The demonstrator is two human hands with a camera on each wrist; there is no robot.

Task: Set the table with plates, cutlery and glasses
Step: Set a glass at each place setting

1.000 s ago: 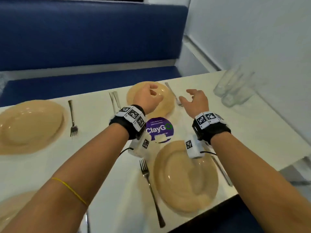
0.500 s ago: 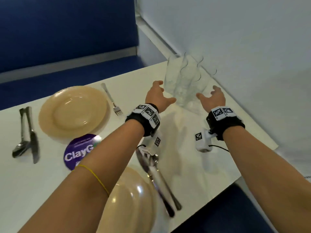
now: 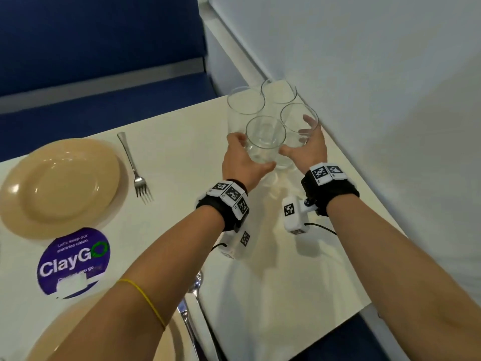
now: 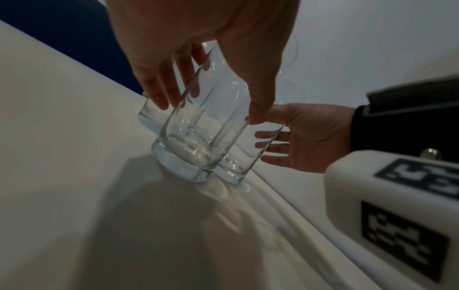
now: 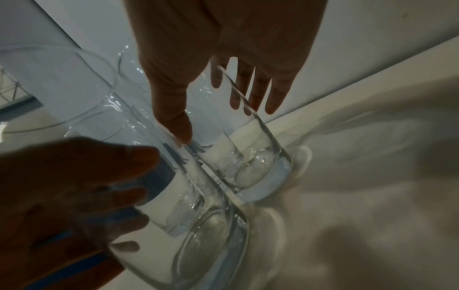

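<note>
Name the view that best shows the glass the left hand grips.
Left wrist view: the near glass shows side-on, base on the table, left hand clasping it. Head view gives mainly its rim from above; right wrist view shows it blurred, partly behind that hand.

Left hand [image 3: 242,165] now grips nearest glass [image 3: 265,136]; right hand [image 3: 309,149] reaches neighbour [image 3: 296,117]

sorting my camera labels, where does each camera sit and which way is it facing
Head: worn on the head, facing forward and down at the table corner with four glasses; both forearms, left hand and right hand show.
Left wrist: under the left wrist, facing along its fingers around the near glass.
Right wrist: under the right wrist, facing along its fingers toward the wall-side glass.
Shared: each wrist view also catches the other hand and both those glasses.
</note>
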